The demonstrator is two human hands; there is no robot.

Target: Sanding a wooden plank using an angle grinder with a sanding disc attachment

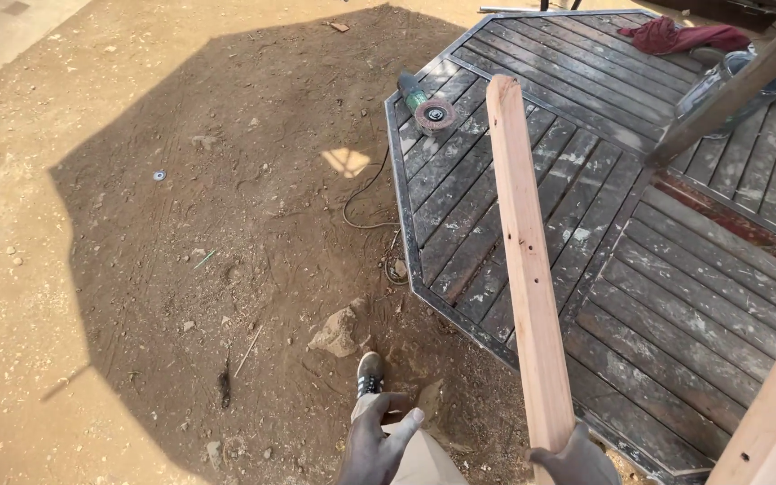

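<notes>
The right hand (577, 458) has its grip closed around the lower end of a long wooden batten (524, 260), at the bottom edge of the view. From this grip the batten rises up and a little to the left, away from the person, so its long axis runs almost straight ahead over the dark slatted wooden platform (675, 296). Its free end stands high, just to the right of the angle grinder (426, 103) that lies on the platform near the left corner. The left hand (374, 445) is beside the batten's lower end, to its left and apart from it; it holds nothing, the fingers are loosely spread. So the right hand alone carries the batten. Left of the batten, past the platform edge, is bare dirt ground (181, 224) with a stone (339, 332).
</notes>
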